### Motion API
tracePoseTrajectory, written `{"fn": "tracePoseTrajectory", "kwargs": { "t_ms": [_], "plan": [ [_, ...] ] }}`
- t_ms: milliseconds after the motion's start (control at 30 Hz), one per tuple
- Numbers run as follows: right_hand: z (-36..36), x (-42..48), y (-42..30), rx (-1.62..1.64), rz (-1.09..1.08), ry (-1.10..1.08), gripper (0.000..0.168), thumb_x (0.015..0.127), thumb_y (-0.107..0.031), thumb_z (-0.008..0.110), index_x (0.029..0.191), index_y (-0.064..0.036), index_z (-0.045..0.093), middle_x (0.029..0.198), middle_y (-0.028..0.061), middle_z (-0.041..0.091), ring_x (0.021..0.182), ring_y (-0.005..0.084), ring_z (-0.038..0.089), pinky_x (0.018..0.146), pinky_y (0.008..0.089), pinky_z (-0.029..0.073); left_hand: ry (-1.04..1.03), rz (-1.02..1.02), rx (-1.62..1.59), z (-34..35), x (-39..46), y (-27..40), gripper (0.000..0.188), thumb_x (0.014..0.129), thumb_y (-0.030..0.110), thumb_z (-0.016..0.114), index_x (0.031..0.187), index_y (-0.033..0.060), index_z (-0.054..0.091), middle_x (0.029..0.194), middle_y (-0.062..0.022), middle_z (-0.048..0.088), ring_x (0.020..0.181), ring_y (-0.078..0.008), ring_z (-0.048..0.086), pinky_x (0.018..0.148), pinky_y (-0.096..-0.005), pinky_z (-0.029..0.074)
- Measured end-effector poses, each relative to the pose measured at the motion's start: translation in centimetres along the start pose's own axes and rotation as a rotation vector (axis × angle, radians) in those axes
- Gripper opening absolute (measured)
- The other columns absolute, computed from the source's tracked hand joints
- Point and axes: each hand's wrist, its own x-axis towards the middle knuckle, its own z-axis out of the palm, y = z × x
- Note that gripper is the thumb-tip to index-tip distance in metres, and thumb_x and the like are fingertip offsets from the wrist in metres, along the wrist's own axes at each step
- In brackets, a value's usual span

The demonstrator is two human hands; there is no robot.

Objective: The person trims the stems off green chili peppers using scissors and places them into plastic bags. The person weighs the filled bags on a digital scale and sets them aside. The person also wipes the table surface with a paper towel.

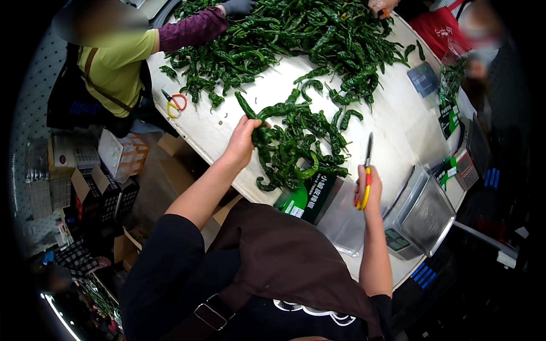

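My left hand (243, 138) grips a few wrinkled green chili peppers (275, 111), their ends sticking out above the fingers. Just right of it lies a loose pile of the same peppers (294, 149) at the near edge of the white table. My right hand (369, 187) is closed around red-and-yellow-handled scissors (367, 181); their blades point away from me and look closed. Partly under the pile is a printed plastic bag (315, 196) in green and black, with its clear part (343, 213) below my right hand.
A large pepper heap (324, 30) covers the far table, where a gloved hand (237, 7) and another person's hand (382, 6) reach in. Another pair of scissors (175, 104) lies left. Weighing scales (420, 217) stand right of my right arm. Open cardboard boxes (177, 160) sit below the left edge.
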Motion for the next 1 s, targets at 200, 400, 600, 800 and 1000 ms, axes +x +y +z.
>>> {"fn": "tracePoseTrajectory", "kwargs": {
  "t_ms": [200,400,600,800,1000],
  "plan": [
    [-4.4,6.8,6.4,-0.681,-0.074,0.214,0.043,0.086,-0.034,0.07,0.118,-0.007,0.061,0.096,0.0241,0.065,0.09,0.0417,0.065,0.078,0.0483,0.052,0.051,-0.093,0.248,-4.4,0.6,-2.0,0.018,0.093,0.016,0.054,0.106,0.0039,0.054,0.093,-0.0076,0.063,0.085,-0.0161,0.061,0.079,-0.0309,0.05],
    [-4.9,6.3,8.9,-0.799,-0.354,0.324,0.041,0.084,-0.02,0.07,0.121,-0.006,0.059,0.105,0.0225,0.061,0.094,0.039,0.062,0.084,0.0463,0.05,0.03,-0.105,0.67,-7.7,1.3,-5.8,0.041,0.097,0.024,0.058,0.131,0.0018,0.05,0.104,-0.01,0.063,0.092,-0.0158,0.06,0.083,-0.0309,0.049],
    [-1.0,-5.5,9.1,-0.578,-0.052,-0.082,0.035,0.085,-0.025,0.072,0.108,-0.001,0.059,0.095,0.0208,0.063,0.088,0.0375,0.063,0.075,0.0472,0.05,0.139,0.206,1.083,-10.8,0.8,-9.4,0.055,0.092,0.021,0.064,0.138,0.0001,0.043,0.113,-0.0158,0.059,0.097,-0.0217,0.061,0.083,-0.0344,0.051],
    [1.0,-11.8,14.5,-0.714,-0.108,0.125,0.047,0.072,-0.028,0.085,0.102,-0.003,0.058,0.101,0.0163,0.059,0.098,0.038,0.056,0.082,0.0421,0.047,0.021,0.202,1.113,-9.8,0.0,-9.1,0.049,0.09,0.017,0.065,0.133,-0.0004,0.049,0.105,-0.0127,0.058,0.093,-0.0221,0.06,0.081,-0.0341,0.05],
    [0.5,-11.0,17.9,-0.549,-0.28,-0.024,0.022,0.084,-0.017,0.072,0.096,-0.002,0.062,0.088,0.0174,0.06,0.088,0.038,0.058,0.076,0.0433,0.047,0.056,0.293,1.075,-7.1,-1.7,-8.8,0.043,0.09,0.015,0.064,0.128,0.0011,0.051,0.109,-0.0116,0.056,0.09,-0.0189,0.057,0.08,-0.032,0.048]
  ]
}}
